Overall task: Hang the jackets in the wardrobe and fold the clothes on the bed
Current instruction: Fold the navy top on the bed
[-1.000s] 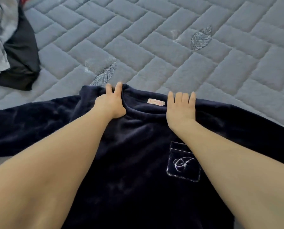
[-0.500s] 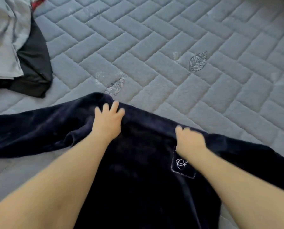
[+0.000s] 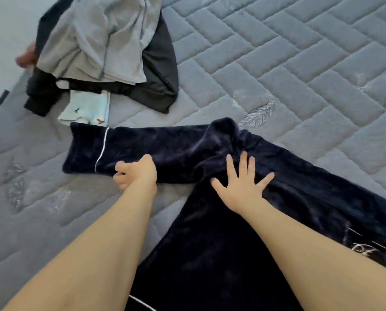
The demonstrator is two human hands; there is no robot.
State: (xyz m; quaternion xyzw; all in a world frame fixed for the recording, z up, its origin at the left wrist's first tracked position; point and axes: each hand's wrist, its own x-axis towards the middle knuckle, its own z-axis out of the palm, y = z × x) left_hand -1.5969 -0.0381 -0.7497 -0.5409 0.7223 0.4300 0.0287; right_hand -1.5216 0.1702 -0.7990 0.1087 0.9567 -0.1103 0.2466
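A dark navy fleece top (image 3: pixel 210 254) lies spread on the grey quilted bed (image 3: pixel 288 63). Its left sleeve (image 3: pixel 142 149), with a white piping line near the cuff, stretches out to the left. My left hand (image 3: pixel 136 173) grips the lower edge of that sleeve, fingers curled under the fabric. My right hand (image 3: pixel 243 185) lies flat with fingers spread on the shoulder area, pressing it down. The embroidered chest pocket (image 3: pixel 365 252) shows partly at the right, beside my right forearm.
A pile of clothes sits at the upper left: a grey garment (image 3: pixel 97 41) on a black jacket (image 3: pixel 158 81), with a light blue patterned cloth (image 3: pixel 86 111) under them. The bed's left edge (image 3: pixel 3 97) runs beside the pile.
The view swung left, bringing the clothes pile into sight. My left hand moved from the collar out to the sleeve and closed on it; my right hand shifted to the shoulder and spread flat.
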